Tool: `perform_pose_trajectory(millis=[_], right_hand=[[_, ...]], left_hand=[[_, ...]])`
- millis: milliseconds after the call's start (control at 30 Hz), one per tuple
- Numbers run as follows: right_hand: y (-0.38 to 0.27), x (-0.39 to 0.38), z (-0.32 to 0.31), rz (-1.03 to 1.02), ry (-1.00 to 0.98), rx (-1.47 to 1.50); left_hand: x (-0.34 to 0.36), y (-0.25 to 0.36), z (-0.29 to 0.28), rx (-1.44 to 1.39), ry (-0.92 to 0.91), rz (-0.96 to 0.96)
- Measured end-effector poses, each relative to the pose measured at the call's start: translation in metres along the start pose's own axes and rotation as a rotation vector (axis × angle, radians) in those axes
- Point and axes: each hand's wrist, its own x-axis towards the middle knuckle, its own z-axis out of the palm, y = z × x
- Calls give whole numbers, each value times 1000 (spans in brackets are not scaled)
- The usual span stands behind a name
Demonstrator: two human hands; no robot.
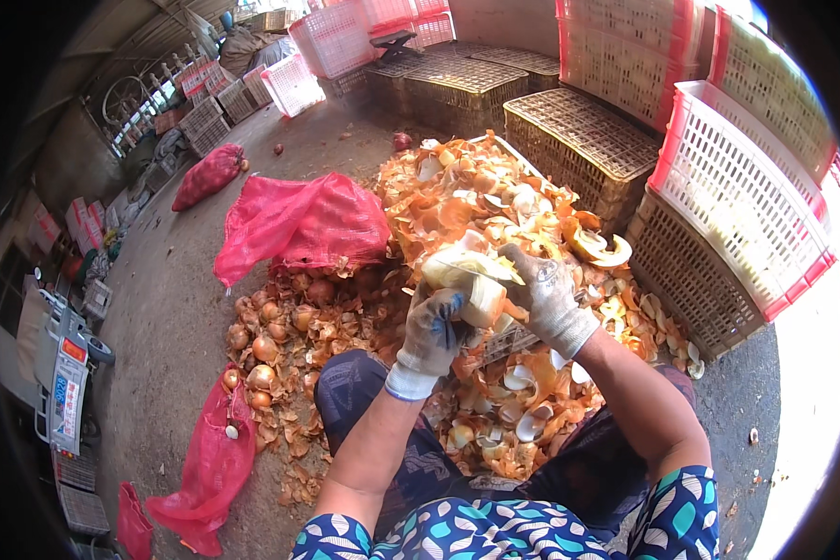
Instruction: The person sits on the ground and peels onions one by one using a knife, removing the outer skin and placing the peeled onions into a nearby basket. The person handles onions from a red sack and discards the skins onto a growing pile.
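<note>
One pale onion (484, 301) takes centre stage, held up between the gloves, right above the peelings! Left hand (429, 338) has it from below and the left, fingers curled and gripping, a blue stain on the glove. Right hand (553, 291) crowds in from the other side, fingers bent in close; whether they pinch the onion or something else, I cannot tell. And look, a thin, blade-like edge crosses the pale flesh! Beyond it rises a big heap of onion skins (443, 205). Off to the left, whole brown onions (265, 349) lie loose beside a red mesh sack (294, 222), with a limp red sack (213, 462) nearer the person. Over on the right, a white crate (733, 182) with pink edges stands on a brown crate (695, 275)!
</note>
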Motion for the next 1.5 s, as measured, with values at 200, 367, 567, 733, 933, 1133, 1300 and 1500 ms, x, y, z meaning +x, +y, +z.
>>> perform_pose_trajectory(millis=[200, 367, 567, 733, 933, 1133, 1300, 1500], right_hand=[[-4, -2, 16, 89, -52, -148], [31, -6, 38, 50, -41, -171], [16, 0, 31, 95, -27, -117], [27, 8, 36, 203, -256, 481], [22, 2, 36, 95, -65, -248], [31, 14, 25, 456, -294, -54], [23, 24, -16, 641, -223, 542], [-12, 13, -29, 223, -141, 385]], left_hand=[[-2, -7, -15, 78, 38, 51], [6, 0, 0, 7, 21, -91], [8, -5, -26, -87, -81, -223], [9, -3, -27, -81, -147, -306], [10, -1, -25, 40, -182, -328], [1, -18, -11, 201, -241, -145], [0, 4, -4, 207, -41, -115], [4, 4, -24, -2, -309, -108]])
